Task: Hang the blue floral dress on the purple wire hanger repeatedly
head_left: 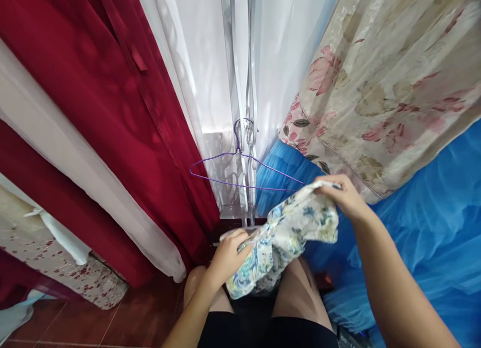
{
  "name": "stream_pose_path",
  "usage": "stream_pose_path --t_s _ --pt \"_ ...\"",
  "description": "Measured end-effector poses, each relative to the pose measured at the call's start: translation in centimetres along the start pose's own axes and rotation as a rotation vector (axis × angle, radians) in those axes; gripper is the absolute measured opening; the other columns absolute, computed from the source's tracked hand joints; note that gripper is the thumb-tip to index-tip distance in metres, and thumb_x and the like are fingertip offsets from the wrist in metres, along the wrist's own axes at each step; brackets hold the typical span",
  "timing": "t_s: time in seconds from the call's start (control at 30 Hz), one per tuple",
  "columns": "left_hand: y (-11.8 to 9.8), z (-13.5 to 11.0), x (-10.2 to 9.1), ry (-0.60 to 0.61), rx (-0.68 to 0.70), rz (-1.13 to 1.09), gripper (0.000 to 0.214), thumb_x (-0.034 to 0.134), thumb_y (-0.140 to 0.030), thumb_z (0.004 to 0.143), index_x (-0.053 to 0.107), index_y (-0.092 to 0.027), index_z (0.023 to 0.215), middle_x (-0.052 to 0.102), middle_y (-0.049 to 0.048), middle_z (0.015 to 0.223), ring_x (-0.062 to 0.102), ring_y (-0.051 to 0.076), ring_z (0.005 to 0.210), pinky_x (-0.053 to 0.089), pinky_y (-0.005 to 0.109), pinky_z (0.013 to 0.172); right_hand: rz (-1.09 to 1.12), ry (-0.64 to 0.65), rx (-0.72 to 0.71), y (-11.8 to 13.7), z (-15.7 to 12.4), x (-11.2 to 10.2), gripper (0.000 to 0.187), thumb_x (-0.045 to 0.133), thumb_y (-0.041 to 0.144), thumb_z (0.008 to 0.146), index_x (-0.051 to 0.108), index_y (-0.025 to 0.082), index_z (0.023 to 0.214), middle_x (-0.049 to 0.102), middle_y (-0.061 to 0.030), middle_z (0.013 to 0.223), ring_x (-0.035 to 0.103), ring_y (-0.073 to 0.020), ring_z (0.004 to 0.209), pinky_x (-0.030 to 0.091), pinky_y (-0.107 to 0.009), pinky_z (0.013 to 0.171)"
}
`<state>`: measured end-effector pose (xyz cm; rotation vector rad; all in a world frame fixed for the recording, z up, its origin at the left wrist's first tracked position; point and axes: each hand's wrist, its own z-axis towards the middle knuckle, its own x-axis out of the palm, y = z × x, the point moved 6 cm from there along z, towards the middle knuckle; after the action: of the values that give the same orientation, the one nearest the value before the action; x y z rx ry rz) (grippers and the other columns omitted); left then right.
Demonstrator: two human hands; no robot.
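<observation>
A white garment (296,223) with a blue, green and yellow floral print is stretched slantwise between my hands, above my knees. My left hand (231,255) grips its lower left edge, the fingers folded over the cloth. Higher up on the right, my right hand (343,193) pinches the upper edge between thumb and fingers. Just behind the cloth, a purple wire hanger (216,182) hangs by its hook; its right end reaches toward my right hand and is partly hidden there.
A white metal rack or strap (243,95) runs down the middle. Dark red fabric (150,127) and white cloth hang at left. On the right hang a cream floral dress (379,97) and blue tulle (432,223). Reddish tile floor (139,313) shows below.
</observation>
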<state>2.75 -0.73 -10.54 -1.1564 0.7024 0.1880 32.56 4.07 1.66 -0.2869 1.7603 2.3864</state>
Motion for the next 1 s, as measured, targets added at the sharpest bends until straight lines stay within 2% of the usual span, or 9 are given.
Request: stream_pose_path --t_s 0.13,0.23,0.33,0.43,0.53,0.67,0.83,0.93,1.0 --pt "-0.9 0.7 -2.8 -0.106 -0.039 -0.217 0.03 0.052 -0.039 0.099 0.057 -0.018 0.079 0.053 0.0008 0.077 0.05 0.016 0.073 0.039 0.026 0.068 0.072 -0.077 -0.057 1.7 6.3 0.0 0.018 0.06 0.015 0.081 0.064 0.01 0.065 0.054 0.0051 0.058 0.044 -0.0046 0.059 0.026 -0.03 0.057" --pt "-0.8 0.5 -4.9 -0.191 -0.11 -0.39 0.03 0.06 -0.044 0.094 0.056 -0.017 0.082 0.049 -0.0028 0.07 0.043 0.012 0.065 0.033 0.023 0.059 0.209 0.055 0.075 0.7 9.4 3.1 0.011 0.071 0.021 0.076 0.068 0.01 0.074 0.064 0.0027 0.064 0.054 -0.0079 0.06 0.033 -0.024 0.057" --pt "0.0 0.1 -7.8 -0.272 -0.126 -0.447 0.03 0.065 -0.047 0.09 0.06 -0.017 0.085 0.053 -0.0025 0.072 0.046 0.012 0.065 0.034 0.022 0.059 0.291 0.263 0.207 -0.9 9.7 6.6 0.024 0.081 0.03 0.069 0.072 0.012 0.083 0.071 -0.0013 0.072 0.062 -0.0131 0.061 0.041 -0.023 0.055" --pt "1.9 -0.1 -11.5 -0.289 -0.106 -0.186 0.032 0.065 -0.048 0.089 0.063 -0.018 0.078 0.055 -0.0012 0.07 0.048 0.014 0.067 0.038 0.025 0.063 0.389 0.38 0.23 -1.3 8.6 7.8 0.029 0.086 0.032 0.067 0.075 0.016 0.089 0.072 -0.0001 0.073 0.064 -0.0133 0.06 0.046 -0.022 0.055" --pt "4.7 0.3 -14.9 -0.257 -0.099 0.269 0.034 0.071 -0.049 0.082 0.066 -0.019 0.066 0.063 0.0023 0.078 0.057 0.02 0.083 0.043 0.033 0.086 0.42 0.372 0.257 -1.2 7.8 7.1 0.041 0.089 0.03 0.065 0.079 0.019 0.102 0.078 -0.0024 0.087 0.07 -0.016 0.07 0.053 -0.025 0.063" --pt "7.8 1.8 -17.9 -0.175 -0.163 0.496 0.024 0.063 -0.048 0.087 0.073 -0.027 0.092 0.073 0.0033 0.105 0.058 0.028 0.108 0.038 0.044 0.104 0.357 0.381 0.313 -0.5 7.4 6.3 0.045 0.088 0.028 0.064 0.081 0.019 0.108 0.082 -0.0059 0.096 0.074 -0.0194 0.075 0.055 -0.026 0.065" --pt "4.4 5.3 -21.4 -0.535 0.003 0.494 0.025 0.047 -0.025 0.094 0.062 -0.026 0.114 0.064 0.0061 0.132 0.051 0.03 0.123 0.036 0.048 0.109 0.36 0.389 0.316 0.5 7.3 6.4 0.046 0.088 0.029 0.062 0.081 0.016 0.106 0.082 -0.0084 0.092 0.074 -0.0218 0.07 0.056 -0.028 0.06" --pt "2.2 7.8 -21.4 -0.596 0.127 0.239 0.026 0.046 -0.021 0.094 0.055 -0.024 0.118 0.063 0.0081 0.128 0.056 0.024 0.12 0.043 0.04 0.104 0.389 0.396 0.318 0.5 6.6 6.3 0.052 0.088 0.033 0.066 0.078 0.016 0.115 0.081 -0.0092 0.096 0.076 -0.0223 0.071 0.057 -0.028 0.062" --pt "1.8 8.6 -21.0 -0.659 0.129 0.085 0.031 0.054 -0.024 0.091 0.05 -0.023 0.122 0.061 0.0086 0.126 0.063 0.019 0.104 0.05 0.031 0.089 0.42 0.407 0.322 -0.2 5.6 6.2 0.059 0.088 0.033 0.069 0.073 0.02 0.124 0.08 -0.0081 0.106 0.077 -0.0231 0.081 0.059 -0.029 0.07"
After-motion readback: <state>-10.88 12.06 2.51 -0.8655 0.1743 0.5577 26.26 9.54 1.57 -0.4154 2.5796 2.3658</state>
